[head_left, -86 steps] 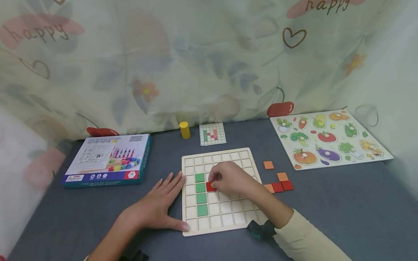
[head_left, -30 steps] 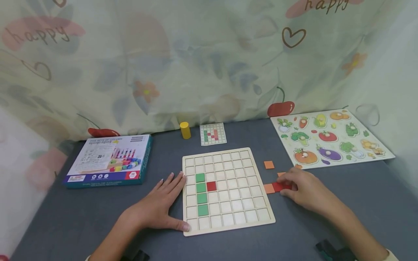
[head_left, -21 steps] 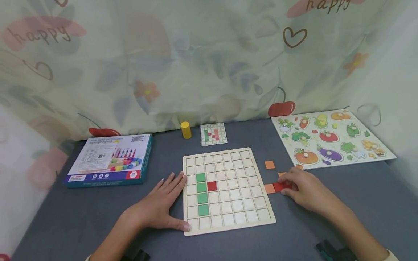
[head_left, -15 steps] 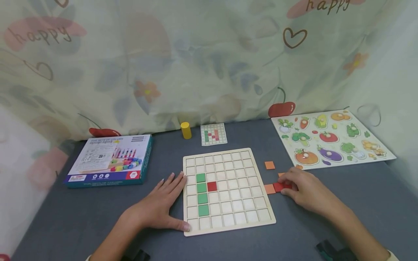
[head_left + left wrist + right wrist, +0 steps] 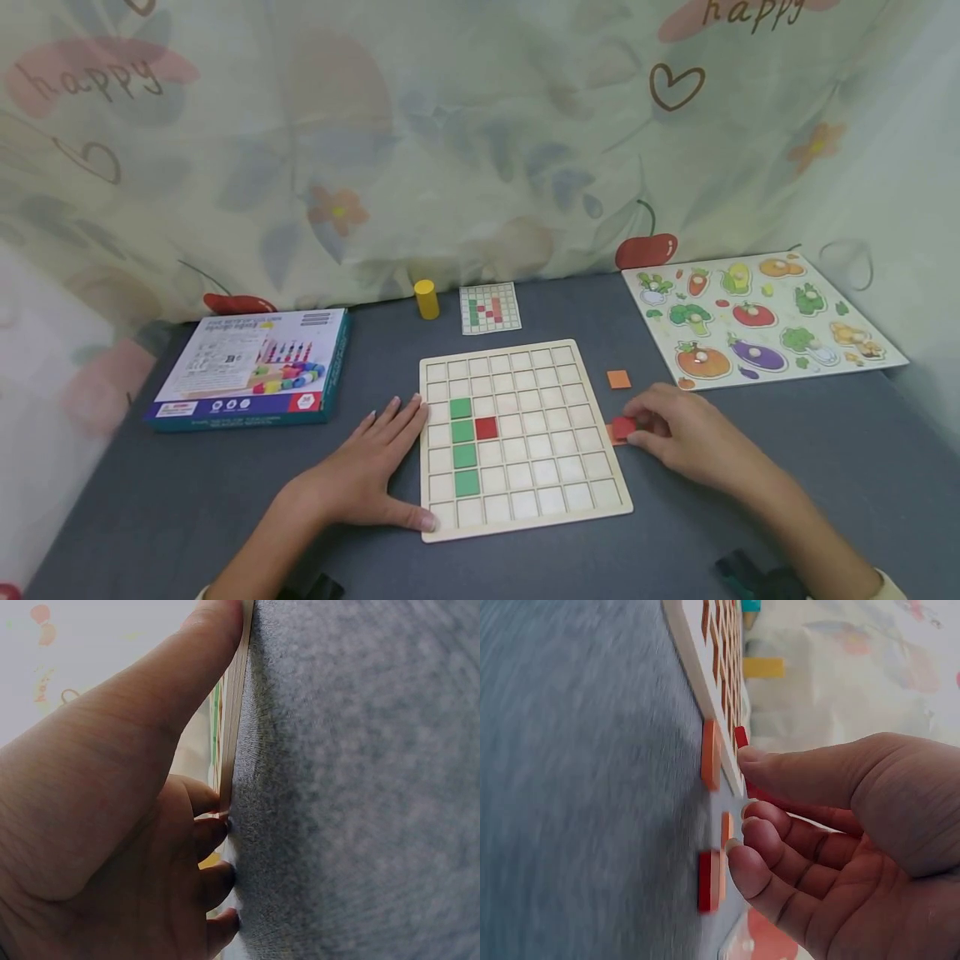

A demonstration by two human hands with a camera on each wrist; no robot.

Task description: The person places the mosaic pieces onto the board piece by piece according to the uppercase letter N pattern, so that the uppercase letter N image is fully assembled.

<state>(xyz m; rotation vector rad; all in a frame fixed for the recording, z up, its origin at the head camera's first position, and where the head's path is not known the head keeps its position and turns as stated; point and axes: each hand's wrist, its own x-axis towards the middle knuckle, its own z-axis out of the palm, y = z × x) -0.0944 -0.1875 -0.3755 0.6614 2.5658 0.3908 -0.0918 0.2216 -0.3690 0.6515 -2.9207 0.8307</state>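
My left hand [image 5: 358, 482] lies with fingers spread at the left edge of the wooden grid board [image 5: 525, 505], its thumb on the near corner. In the board's cells sit several green tiles [image 5: 465, 456] in a column, with one red tile [image 5: 486, 428] beside them. My right hand [image 5: 693, 433] pinches another red tile [image 5: 622, 428] between thumb and fingers, just right of the board. Under it an orange tile [image 5: 710, 756] touches the board's edge. A further red tile [image 5: 708, 882] lies on the table below the right fingers, hidden in the head view.
A loose orange tile [image 5: 618, 380] lies right of the board. Behind the board are a small pattern card [image 5: 506, 325] and a yellow cylinder [image 5: 426, 300]. A vegetable puzzle board [image 5: 810, 367] is at the right, a flat box [image 5: 247, 358] at the left.
My right hand went from the red tile on the board to the tiles at the right. It has now lifted a red tile and shifted slightly left. My left hand stays put.
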